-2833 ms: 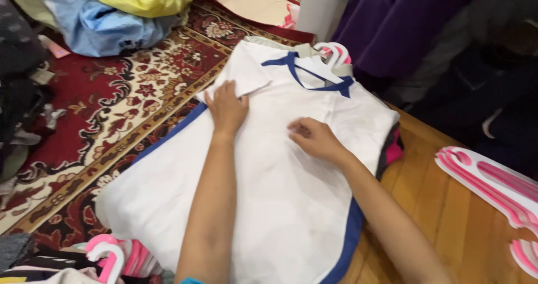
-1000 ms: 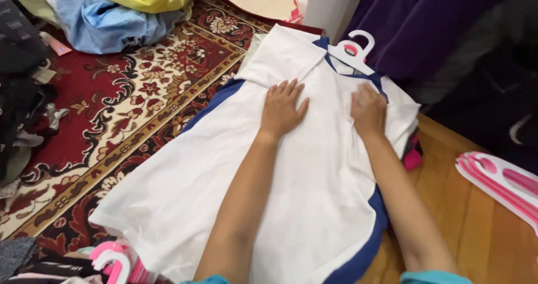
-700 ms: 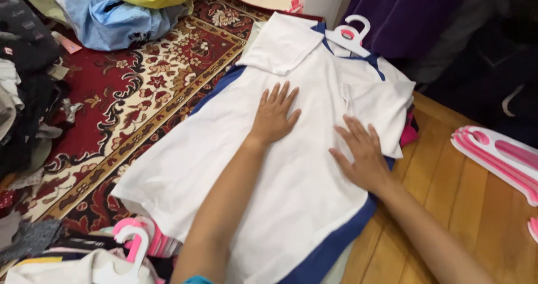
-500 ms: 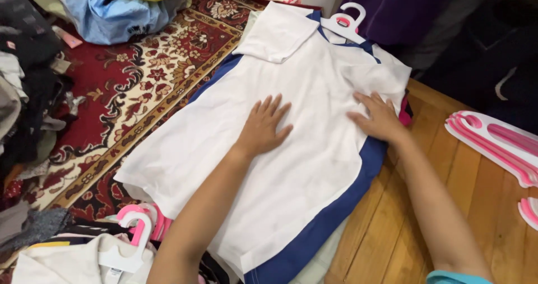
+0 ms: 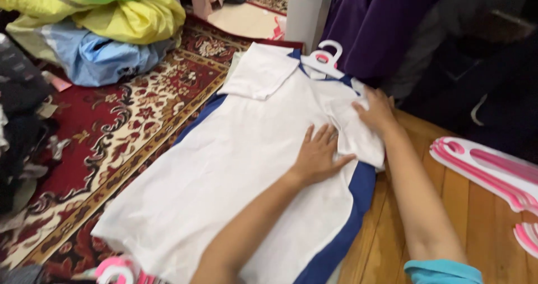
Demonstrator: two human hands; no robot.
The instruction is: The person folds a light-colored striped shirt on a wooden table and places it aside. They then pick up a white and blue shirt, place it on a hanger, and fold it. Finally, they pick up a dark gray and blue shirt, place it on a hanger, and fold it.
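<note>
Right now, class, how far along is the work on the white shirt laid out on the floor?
Done: the white shirt lies spread flat, a white and pink hanger at its collar. In hand: the left hand presses the chest while the right hand folds the nearer sleeve inward. Left: the far sleeve and the lower half are unfolded.

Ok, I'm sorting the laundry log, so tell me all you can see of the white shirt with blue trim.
The white shirt looks like soft knit fabric with blue side panels and a blue neckline. It lies flat, half on the patterned rug, half on the wooden floor, on a white and pink hanger. The left hand presses its middle; the right hand holds the folded-in sleeve.
</note>
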